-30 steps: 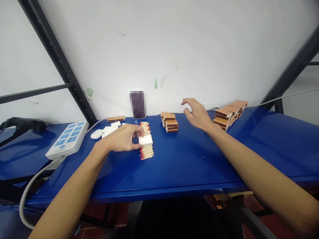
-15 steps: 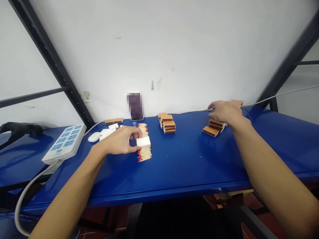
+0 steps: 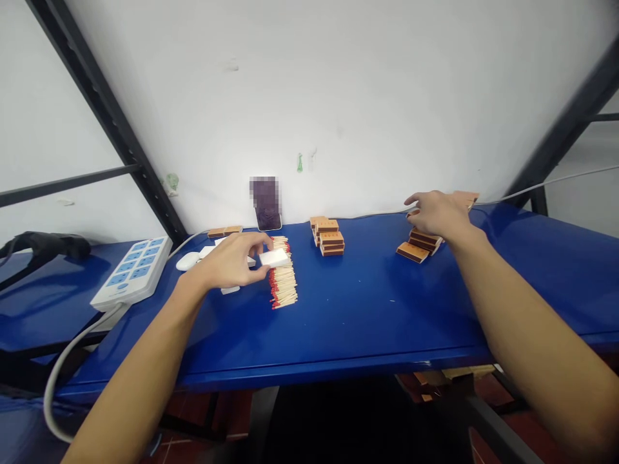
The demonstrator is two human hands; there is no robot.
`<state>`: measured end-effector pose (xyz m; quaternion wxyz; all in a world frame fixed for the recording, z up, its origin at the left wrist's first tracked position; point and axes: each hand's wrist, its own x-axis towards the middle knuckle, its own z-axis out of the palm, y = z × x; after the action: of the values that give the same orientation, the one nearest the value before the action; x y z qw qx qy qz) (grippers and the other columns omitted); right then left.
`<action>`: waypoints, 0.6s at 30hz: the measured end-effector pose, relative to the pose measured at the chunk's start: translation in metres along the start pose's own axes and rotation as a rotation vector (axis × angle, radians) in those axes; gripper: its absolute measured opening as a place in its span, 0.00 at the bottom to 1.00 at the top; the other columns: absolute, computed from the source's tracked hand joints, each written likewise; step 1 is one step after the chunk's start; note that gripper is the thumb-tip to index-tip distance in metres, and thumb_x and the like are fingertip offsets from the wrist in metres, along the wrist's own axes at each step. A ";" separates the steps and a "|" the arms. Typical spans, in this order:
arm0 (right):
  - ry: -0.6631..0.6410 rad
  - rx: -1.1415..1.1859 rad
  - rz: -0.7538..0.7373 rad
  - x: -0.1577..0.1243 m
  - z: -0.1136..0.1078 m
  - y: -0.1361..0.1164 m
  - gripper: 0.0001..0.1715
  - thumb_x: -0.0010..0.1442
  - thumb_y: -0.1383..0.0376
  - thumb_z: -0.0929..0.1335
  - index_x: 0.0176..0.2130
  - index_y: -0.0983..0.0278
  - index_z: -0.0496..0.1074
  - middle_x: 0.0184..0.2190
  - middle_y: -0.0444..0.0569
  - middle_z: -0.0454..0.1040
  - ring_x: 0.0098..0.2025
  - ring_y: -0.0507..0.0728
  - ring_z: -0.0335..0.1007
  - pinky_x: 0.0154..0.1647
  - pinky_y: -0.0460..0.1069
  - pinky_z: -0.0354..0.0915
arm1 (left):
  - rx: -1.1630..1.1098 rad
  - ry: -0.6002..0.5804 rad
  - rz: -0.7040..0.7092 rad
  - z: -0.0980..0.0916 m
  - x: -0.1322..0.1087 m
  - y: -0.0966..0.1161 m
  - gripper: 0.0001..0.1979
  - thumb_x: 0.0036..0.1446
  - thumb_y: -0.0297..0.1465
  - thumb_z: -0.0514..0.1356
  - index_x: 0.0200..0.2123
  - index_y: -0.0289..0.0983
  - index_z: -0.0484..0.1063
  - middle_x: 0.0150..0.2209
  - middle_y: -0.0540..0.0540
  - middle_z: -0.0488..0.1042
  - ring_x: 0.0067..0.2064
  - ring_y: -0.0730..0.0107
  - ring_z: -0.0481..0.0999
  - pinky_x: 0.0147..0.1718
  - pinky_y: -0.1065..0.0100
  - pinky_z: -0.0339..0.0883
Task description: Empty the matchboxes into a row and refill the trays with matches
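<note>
My left hand [image 3: 239, 260] pinches a white matchbox tray [image 3: 274, 258] between thumb and fingers, with a plain face up. The tray is held above a long row of red-tipped matches [image 3: 284, 287], hiding its middle. Partly behind that hand lie more white trays [image 3: 207, 251]. Over on the right, my right hand [image 3: 436, 212] hovers over or rests on a pile of orange-and-brown matchbox sleeves [image 3: 413, 252]. Its fingers are apart, and its palm hides part of the pile. Another matchbox stack [image 3: 331, 243] stands between the hands.
A dark-screened phone [image 3: 267, 205] leans on the wall. At the left are a white power strip [image 3: 131, 274], a white rounded case [image 3: 187, 261] and a flat orange-brown piece [image 3: 225, 231]. Black rack posts rise on both sides of the blue tabletop [image 3: 358, 335].
My left hand has lifted the white tray off the matches, uncovering more of the row, and tilted it slightly. My right hand stays over the right pile. The view has shifted slightly.
</note>
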<state>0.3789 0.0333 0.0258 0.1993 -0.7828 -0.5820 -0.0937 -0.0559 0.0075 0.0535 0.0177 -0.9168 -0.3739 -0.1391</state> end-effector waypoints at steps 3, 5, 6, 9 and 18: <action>0.113 0.116 -0.090 -0.005 -0.004 -0.012 0.24 0.55 0.67 0.67 0.53 0.62 0.75 0.52 0.62 0.71 0.52 0.71 0.69 0.50 0.63 0.67 | 0.157 0.054 -0.080 -0.001 0.000 -0.008 0.21 0.54 0.35 0.56 0.51 0.39 0.70 0.44 0.43 0.77 0.43 0.55 0.76 0.42 0.59 0.65; 0.204 0.225 -0.154 -0.011 -0.008 -0.028 0.25 0.56 0.66 0.68 0.53 0.63 0.75 0.53 0.62 0.70 0.54 0.69 0.68 0.55 0.62 0.65 | 0.216 0.046 -0.171 -0.001 0.000 -0.014 0.23 0.57 0.36 0.52 0.56 0.39 0.67 0.46 0.42 0.78 0.45 0.52 0.76 0.43 0.58 0.66; 0.230 0.285 -0.181 -0.016 -0.010 -0.038 0.26 0.56 0.65 0.68 0.54 0.63 0.75 0.52 0.61 0.71 0.54 0.68 0.68 0.56 0.62 0.64 | 0.234 0.034 -0.222 -0.001 -0.001 -0.017 0.24 0.59 0.36 0.50 0.58 0.39 0.66 0.47 0.41 0.78 0.46 0.50 0.77 0.43 0.57 0.66; 0.191 0.532 -0.251 -0.034 -0.013 -0.073 0.26 0.57 0.62 0.68 0.54 0.66 0.75 0.44 0.58 0.77 0.43 0.63 0.74 0.51 0.60 0.68 | 0.270 -0.014 -0.353 0.000 -0.004 -0.027 0.26 0.61 0.38 0.47 0.61 0.39 0.65 0.53 0.38 0.76 0.51 0.46 0.76 0.46 0.55 0.66; -0.103 1.003 -0.436 -0.083 0.007 -0.136 0.17 0.54 0.59 0.72 0.44 0.62 0.76 0.40 0.51 0.79 0.35 0.57 0.74 0.41 0.56 0.71 | 0.327 0.018 -0.488 0.003 -0.004 -0.034 0.25 0.61 0.45 0.51 0.55 0.41 0.73 0.52 0.37 0.77 0.52 0.40 0.74 0.45 0.52 0.67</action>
<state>0.2244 -0.0034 0.0156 0.4953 -0.4565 -0.7130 0.1947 -0.0814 0.0303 0.0474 0.1345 -0.7836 -0.6005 -0.0854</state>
